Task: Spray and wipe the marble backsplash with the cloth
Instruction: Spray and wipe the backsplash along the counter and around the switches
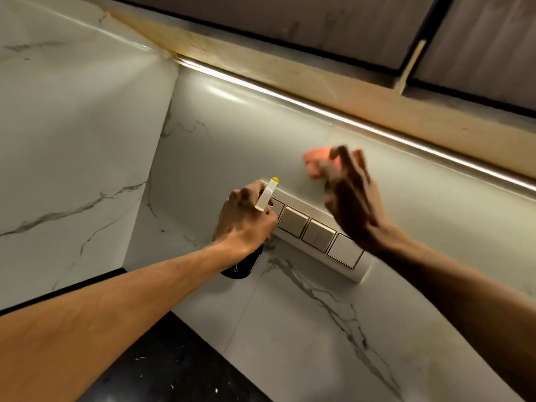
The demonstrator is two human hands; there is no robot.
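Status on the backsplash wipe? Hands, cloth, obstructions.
Left hand grips spray bottle, nozzle toward backsplash. Right hand on pink cloth at the backsplash, blurred, grip unclear. Switch panel just below the cloth.

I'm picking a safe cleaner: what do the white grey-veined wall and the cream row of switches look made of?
White grey-veined wall: polished marble or marble-look tile, given veins, straight joints and glossy reflections. Cream row of switches: probably smooth plastic, with flat moulded plates and a soft sheen.
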